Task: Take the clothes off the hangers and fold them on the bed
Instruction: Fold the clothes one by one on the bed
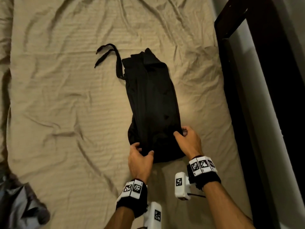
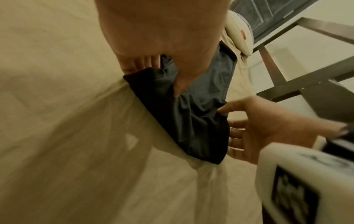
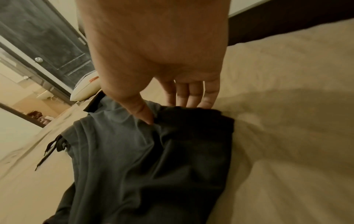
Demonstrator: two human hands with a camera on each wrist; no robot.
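A black garment (image 1: 153, 103) lies folded into a long narrow strip on the beige bed sheet (image 1: 57, 104), its drawstrings (image 1: 107, 53) trailing out at the far end. My left hand (image 1: 144, 150) pinches the near left corner, thumb on top and fingers (image 2: 141, 63) tucked under the cloth (image 2: 191, 121). My right hand (image 1: 181, 132) holds the near right edge, with the thumb pressing on top of the garment (image 3: 143, 166) and the fingers (image 3: 191, 100) slid beneath its edge. The near end is slightly bunched between the two hands. No hanger is in view.
A dark bed frame (image 1: 247, 80) and a wall run along the right side. A grey crumpled heap of cloth (image 1: 19, 204) sits at the bed's near left corner. A white rounded object (image 2: 239, 33) lies beyond the garment, with a dark door (image 3: 47, 37) behind it.
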